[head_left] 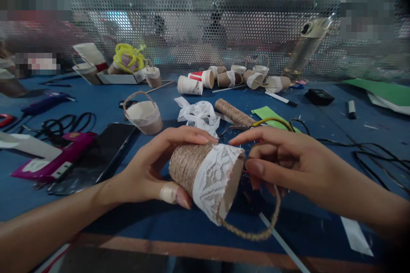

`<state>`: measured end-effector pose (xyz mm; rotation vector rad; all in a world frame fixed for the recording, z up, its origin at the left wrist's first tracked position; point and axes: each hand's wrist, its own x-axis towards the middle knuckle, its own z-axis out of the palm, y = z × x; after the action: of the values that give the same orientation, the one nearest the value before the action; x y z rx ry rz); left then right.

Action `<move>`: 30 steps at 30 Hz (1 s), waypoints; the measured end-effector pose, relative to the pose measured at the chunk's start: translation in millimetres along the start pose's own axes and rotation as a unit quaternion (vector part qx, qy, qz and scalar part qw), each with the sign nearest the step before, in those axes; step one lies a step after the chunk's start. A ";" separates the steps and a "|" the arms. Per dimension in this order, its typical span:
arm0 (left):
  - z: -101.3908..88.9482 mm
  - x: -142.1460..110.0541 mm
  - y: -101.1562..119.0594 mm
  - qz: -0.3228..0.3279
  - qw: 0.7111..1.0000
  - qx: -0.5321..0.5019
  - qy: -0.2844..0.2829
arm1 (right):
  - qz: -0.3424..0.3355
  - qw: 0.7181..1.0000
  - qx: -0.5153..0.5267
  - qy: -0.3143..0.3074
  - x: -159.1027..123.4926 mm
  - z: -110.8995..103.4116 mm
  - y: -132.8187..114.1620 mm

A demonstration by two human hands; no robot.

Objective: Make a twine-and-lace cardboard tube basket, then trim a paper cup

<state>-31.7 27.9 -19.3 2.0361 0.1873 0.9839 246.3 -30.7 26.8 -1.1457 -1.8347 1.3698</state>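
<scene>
My left hand (160, 162) is closed around a small basket (192, 168), a cup wound with brown twine and tipped on its side, its opening facing right. White lace (213, 179) bands its rim. A beige bandage is wrapped round my left thumb. From the lower rim a twine handle (256, 235) loops rightward and disappears behind my right hand. That right hand (282, 158) is beside the rim, index finger stretched out and thumb apart from it, the other fingers bent. Just beyond lie a crumpled lace strip (198, 115) and a twine roll (233, 111).
Left are a purple glue gun (54, 162), a dark phone (96, 158) and a blue glue gun (46, 104). A finished basket (144, 117) stands behind my left hand. Yellow-handled scissors (272, 121) and black cables (374, 158) lie right. Paper cups (190, 85) line the back near a mesh screen (205, 21).
</scene>
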 end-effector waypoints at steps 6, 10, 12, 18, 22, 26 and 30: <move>1.1 4.7 1.5 0.007 1.000 -0.015 -0.006 | -0.105 0.993 -0.016 0.052 -9.0 -4.1 8.4; 1.4 5.7 1.4 0.001 1.000 -0.017 -0.004 | -0.160 0.987 -0.003 0.020 -15.0 -4.9 12.5; 1.3 6.1 0.8 0.006 1.000 -0.009 0.000 | -0.178 0.984 0.013 0.007 -16.0 -4.1 14.4; 1.9 5.2 -0.2 0.026 1.000 0.005 0.013 | -0.243 0.969 0.048 -0.007 -13.3 5.0 22.2; 3.2 2.1 -0.3 0.035 0.999 -0.004 0.011 | -0.286 0.955 0.077 -0.015 -10.3 13.5 24.9; 3.8 0.2 -0.2 0.044 0.999 -0.001 -0.008 | -0.318 0.942 0.105 -0.030 -8.5 19.3 21.9; 3.4 0.5 0.0 0.059 0.998 0.022 -0.013 | -0.324 0.940 0.099 -0.038 -8.3 20.5 20.3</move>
<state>-29.0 26.1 -20.2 2.1190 0.0757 1.0327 239.1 -45.2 1.5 -0.3283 -1.8391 1.1693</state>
